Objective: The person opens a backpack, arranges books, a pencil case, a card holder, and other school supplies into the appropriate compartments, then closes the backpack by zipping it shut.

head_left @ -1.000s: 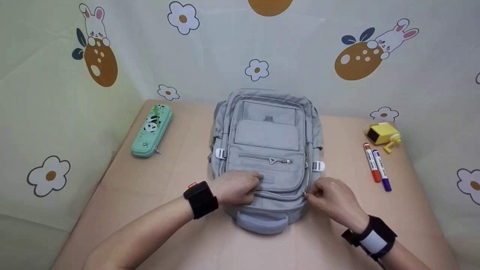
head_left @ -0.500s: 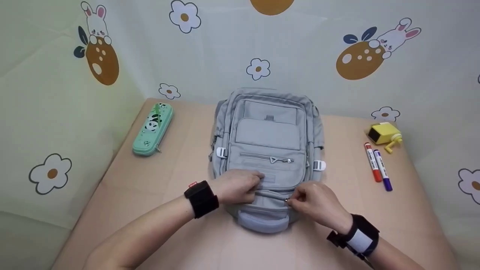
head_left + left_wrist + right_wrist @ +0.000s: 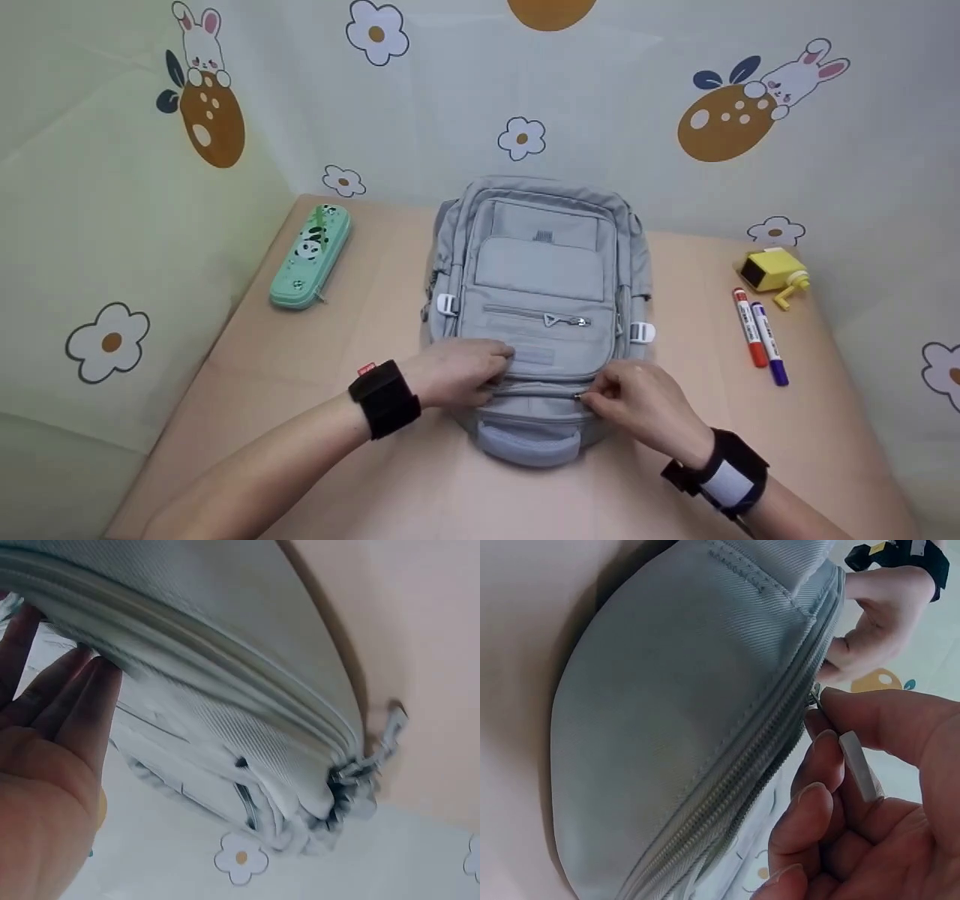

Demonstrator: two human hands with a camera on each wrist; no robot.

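A grey backpack [image 3: 540,274] lies front up on the table, its padded top handle [image 3: 529,444] toward the person. My right hand [image 3: 646,403] pinches a zipper pull [image 3: 861,767] between thumb and forefinger at the near end of the bag. In the right wrist view the pull has a pale tab, and zipper teeth [image 3: 731,784] run along the curved edge below it. My left hand [image 3: 463,373] rests on the near left part of the bag. In the left wrist view its fingers [image 3: 94,709] are fairly straight, tips against the fabric beneath the zipper edge; its thumb is hidden.
A green panda pencil case [image 3: 311,255] lies at the back left of the table. At the right are a yellow pencil sharpener with a crank [image 3: 772,270], a red marker [image 3: 750,328] and a purple marker [image 3: 770,344]. A patterned curtain [image 3: 600,82] surrounds the table.
My right hand has moved left with the zipper pull, from the near right corner toward the middle of the near end. My left hand has slid slightly left on the bag.
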